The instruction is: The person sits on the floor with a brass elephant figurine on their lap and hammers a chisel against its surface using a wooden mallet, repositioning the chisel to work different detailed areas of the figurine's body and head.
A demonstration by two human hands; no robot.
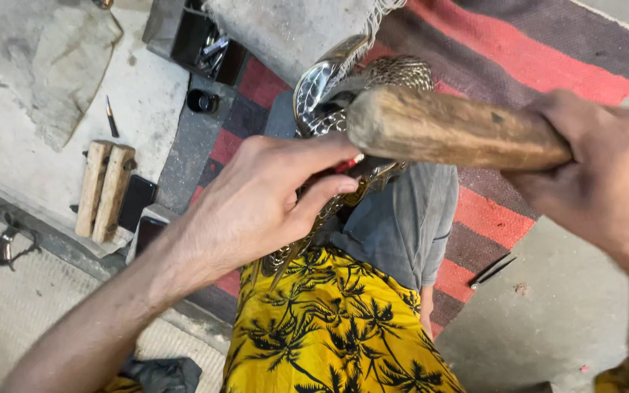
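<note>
My left hand (267, 196) grips an ornate silver and gold metal piece (329, 94) with fine engraved patterns, holding it over my lap. My right hand (606, 175) is closed on the end of a thick wooden mallet or handle (453, 127), whose blunt end lies against the metal piece. A small red-tipped object shows between my left fingers, mostly hidden. My legs are covered by yellow cloth with black palm prints (336, 327) and grey cloth (402, 218).
A red and dark striped rug (518, 51) lies under me. At the left are a wooden block pair (105, 191), a dark phone (137, 202), a small black cup (202, 100), a box of tools (202, 44), and a thin metal tool (493, 269) on the floor.
</note>
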